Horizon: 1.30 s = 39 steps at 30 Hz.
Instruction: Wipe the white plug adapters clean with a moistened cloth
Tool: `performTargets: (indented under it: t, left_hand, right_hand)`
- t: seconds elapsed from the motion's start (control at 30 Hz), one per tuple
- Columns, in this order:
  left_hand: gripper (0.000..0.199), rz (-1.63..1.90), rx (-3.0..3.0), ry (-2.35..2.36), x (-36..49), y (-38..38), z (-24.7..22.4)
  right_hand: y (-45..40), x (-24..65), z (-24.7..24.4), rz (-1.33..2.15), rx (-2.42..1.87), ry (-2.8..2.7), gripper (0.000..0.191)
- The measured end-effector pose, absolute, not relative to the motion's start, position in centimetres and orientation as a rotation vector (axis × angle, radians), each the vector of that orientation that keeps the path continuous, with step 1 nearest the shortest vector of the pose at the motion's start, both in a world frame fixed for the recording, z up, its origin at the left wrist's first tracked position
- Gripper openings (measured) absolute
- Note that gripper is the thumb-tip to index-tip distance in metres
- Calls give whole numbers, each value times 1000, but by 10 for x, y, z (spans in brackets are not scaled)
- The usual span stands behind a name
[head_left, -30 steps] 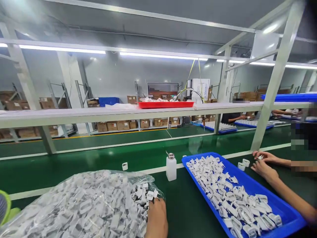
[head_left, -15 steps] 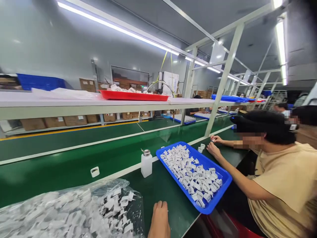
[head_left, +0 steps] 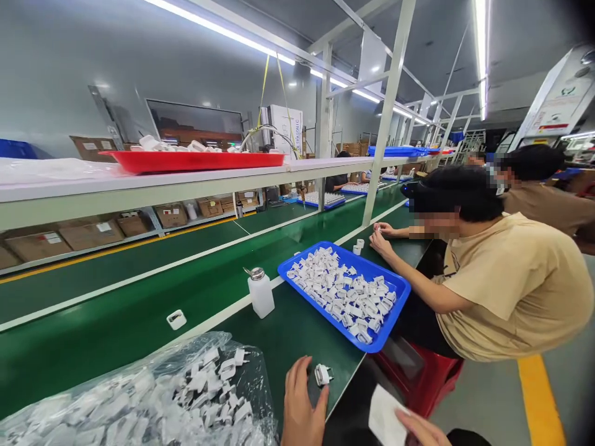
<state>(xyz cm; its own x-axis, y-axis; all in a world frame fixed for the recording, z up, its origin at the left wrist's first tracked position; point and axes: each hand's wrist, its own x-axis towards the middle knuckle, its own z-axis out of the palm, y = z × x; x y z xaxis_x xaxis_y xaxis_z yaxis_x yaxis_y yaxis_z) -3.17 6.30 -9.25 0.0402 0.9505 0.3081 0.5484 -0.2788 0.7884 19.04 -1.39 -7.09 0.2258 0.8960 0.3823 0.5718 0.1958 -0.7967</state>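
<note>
My left hand (head_left: 303,406) rests at the front of the dark green bench, its thumb and fingers apart. A white plug housing with two pins (head_left: 322,375) lies just off its fingertips, near the thumb. At the bottom right, my right hand (head_left: 424,428) pinches a white piece of cloth or paper (head_left: 385,418) beyond the bench edge. Left of my left hand, a clear plastic bag (head_left: 253,371) spills several white plug housings (head_left: 218,387). One more white housing (head_left: 176,319) sits alone on the green belt.
A white pump bottle (head_left: 261,296) stands behind my left hand. The blue tray (head_left: 388,341) of white housings lies to its right. A co-worker in a tan shirt (head_left: 515,285) sits beyond, handling a small part. Overhead, a shelf (head_left: 186,189) carries a red tray (head_left: 199,162).
The view has swung right. My left hand's fingers have spread, exposing the plug housing beside them. My right hand with the white cloth or paper has come into view.
</note>
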Motion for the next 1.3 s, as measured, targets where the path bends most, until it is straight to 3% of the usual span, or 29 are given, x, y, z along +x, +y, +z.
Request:
performTargets:
  t: [0.27,0.47,0.6,0.77,1.03,1.3]
  left_hand:
    - [42,1097,2085,1553,-38,64,-102]
    - [57,886,2482,1759,-26,54,-123]
    - [62,596,2562,1892,-23,50,-124]
    - [82,507,2696,1741,-28,46,-126]
    - [70,645,2913,1844,-24,46,-132]
    - [71,424,2981,1813,-21,40,-115]
  right_hand:
    - [26,135,-91,320,-1464,-1638,40]
    - [28,117,-100,316,-1329,-1969,58]
    - [26,125,-85,319,-1301,-2071,57]
    - [23,128,-74,347,-1312,-2104,57]
    - [29,120,-65,508,-1386,-1945,46]
    - [49,123,-55,609,-1353,-1907,42]
